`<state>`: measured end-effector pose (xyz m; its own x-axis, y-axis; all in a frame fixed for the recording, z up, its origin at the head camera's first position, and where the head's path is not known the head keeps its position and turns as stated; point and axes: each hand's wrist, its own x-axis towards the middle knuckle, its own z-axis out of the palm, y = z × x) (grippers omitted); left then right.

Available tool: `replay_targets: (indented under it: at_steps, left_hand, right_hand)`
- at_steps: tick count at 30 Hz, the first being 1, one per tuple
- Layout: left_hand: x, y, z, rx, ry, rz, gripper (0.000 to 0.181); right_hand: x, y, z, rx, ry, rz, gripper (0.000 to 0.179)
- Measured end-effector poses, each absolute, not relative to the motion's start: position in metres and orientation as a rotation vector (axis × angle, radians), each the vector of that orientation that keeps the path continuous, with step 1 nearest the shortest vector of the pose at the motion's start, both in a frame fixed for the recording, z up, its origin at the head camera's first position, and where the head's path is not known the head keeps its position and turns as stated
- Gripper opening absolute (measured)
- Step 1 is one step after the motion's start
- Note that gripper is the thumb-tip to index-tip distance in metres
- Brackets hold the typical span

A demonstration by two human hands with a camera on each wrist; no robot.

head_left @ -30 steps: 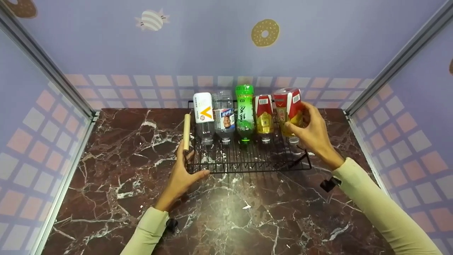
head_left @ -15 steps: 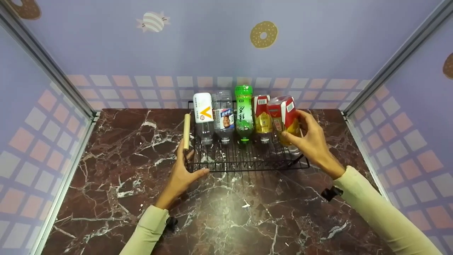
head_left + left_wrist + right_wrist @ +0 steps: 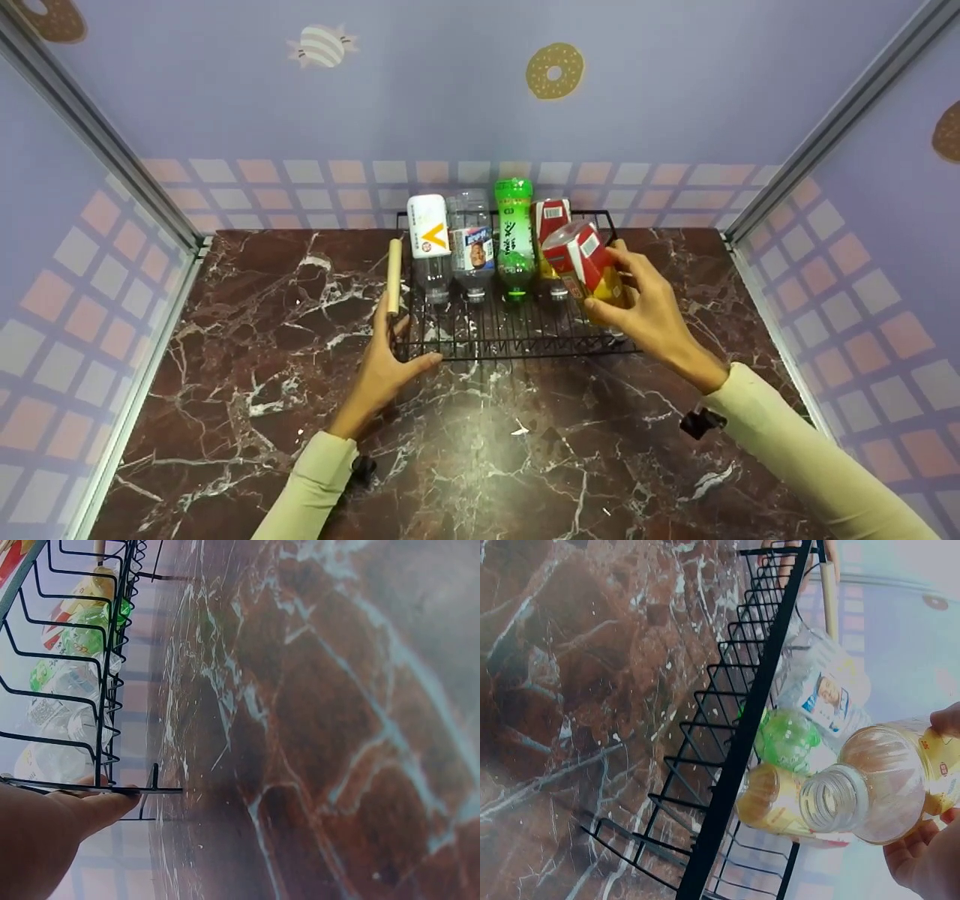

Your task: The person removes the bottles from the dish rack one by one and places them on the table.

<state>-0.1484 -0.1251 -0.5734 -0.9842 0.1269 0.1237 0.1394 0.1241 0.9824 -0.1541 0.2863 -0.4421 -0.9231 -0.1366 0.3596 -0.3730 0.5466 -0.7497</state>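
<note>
In the head view my left hand (image 3: pixel 384 373) holds the left front corner of a black wire rack (image 3: pixel 495 349), beside its pale wooden handle (image 3: pixel 394 277). My right hand (image 3: pixel 651 311) grips a plastic bottle (image 3: pixel 589 262) with a red and yellow label at the rack's right end. The bottle is tilted, base up and leaning left. Its uncapped mouth shows in the right wrist view, where the same bottle (image 3: pixel 889 784) is apart from the rack's front rail. Partly behind it stands a similar red and yellow bottle (image 3: pixel 551 217), neck down in the rack.
A green bottle (image 3: pixel 515 232), a clear bottle (image 3: pixel 474 251) with a face label and a white-labelled bottle (image 3: pixel 430 232) stand neck down along the rack's back. Dark marbled tabletop (image 3: pixel 480 450) surrounds the rack. A patterned wall (image 3: pixel 450 90) rises close behind, with side walls.
My right hand has moved left and toward me with the red and yellow bottle, tilting its base left, over the neighbouring bottle. The left hand keeps its place on the rack.
</note>
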Motion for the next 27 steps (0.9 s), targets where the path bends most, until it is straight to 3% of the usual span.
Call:
replay_targets:
  at_steps: [27]
  left_hand:
    - [-0.147, -0.126, -0.572, -0.263, -2.386, -2.022, 0.137]
  right_hand:
    - [-0.130, 0.255, -0.459, 0.722, -2.581, 1.230, 0.077]
